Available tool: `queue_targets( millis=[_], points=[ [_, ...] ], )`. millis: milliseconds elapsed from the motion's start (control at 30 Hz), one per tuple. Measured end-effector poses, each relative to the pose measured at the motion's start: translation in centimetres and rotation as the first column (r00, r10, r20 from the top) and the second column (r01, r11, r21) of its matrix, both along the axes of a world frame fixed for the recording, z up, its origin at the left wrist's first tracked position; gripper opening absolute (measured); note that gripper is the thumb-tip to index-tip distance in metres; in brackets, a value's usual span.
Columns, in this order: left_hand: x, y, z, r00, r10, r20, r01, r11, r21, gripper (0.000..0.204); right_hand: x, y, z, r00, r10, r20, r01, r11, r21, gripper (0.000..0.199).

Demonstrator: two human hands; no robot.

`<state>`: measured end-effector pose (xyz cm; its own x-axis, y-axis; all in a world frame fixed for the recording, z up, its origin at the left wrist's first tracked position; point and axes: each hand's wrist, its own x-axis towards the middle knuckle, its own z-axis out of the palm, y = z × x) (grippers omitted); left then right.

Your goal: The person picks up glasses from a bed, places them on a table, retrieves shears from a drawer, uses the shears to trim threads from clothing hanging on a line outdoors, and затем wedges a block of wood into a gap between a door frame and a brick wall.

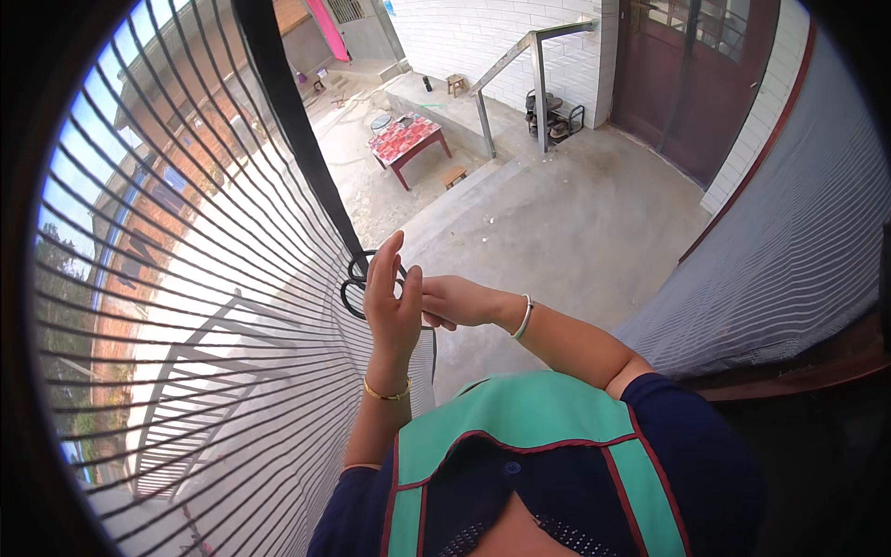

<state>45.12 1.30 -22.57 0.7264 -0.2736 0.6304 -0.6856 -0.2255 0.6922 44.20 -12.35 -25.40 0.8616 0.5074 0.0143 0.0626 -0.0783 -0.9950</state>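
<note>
While a smooth grey concrete floor is stretching toward a maroon double door, a low table with a red-and-white patterned top is standing in the yard beyond the steps. A small metal rack by the railing is holding dark shoes. Dark-striped translucent mesh is filling the left side, edged by a black strip; two black rings, resembling scissor handles, are sitting at its lower end, partly hidden behind the left hand. That hand is pointing its fingers upward, thumb parted; the right hand is curling beside it, its grip impossible to tell.
</note>
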Motion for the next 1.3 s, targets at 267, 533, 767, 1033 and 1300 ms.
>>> queue_targets(
  millis=[267, 533, 767, 1033, 1300],
  points=[
    [19.0, -10.8, -5.2, 0.995, -0.008, -0.103, -0.021, 0.961, -0.277, 0.053, 11.7, -17.2, -6.6, 0.860, -0.508, -0.039, 0.499, 0.825, 0.264, 0.018],
    [34.5, -29.1, -6.2, 0.807, -0.402, -0.433, 0.300, 0.910, -0.285, 0.029, 24.4, -30.6, -4.0, 0.761, -0.648, -0.011, 0.619, 0.722, 0.310, 0.015],
    [41.8, -52.4, -6.9, 0.293, -0.700, -0.651, 0.587, 0.670, -0.456, 0.027, 32.2, -49.4, -3.2, 0.645, -0.764, 0.005, 0.753, 0.636, 0.168, 0.013],
    [54.2, -79.9, -9.3, -0.080, -0.748, -0.659, 0.576, 0.505, -0.643, 0.022, 42.4, -74.1, -5.4, 0.491, -0.860, 0.139, 0.864, 0.501, 0.048, 0.030],
    [66.8, -106.6, -7.2, 0.018, -0.775, -0.631, 0.592, 0.517, -0.618, 0.022, 49.3, -99.3, -2.2, 0.171, -0.972, 0.163, 0.983, 0.156, -0.100, 0.033]
  ],
)
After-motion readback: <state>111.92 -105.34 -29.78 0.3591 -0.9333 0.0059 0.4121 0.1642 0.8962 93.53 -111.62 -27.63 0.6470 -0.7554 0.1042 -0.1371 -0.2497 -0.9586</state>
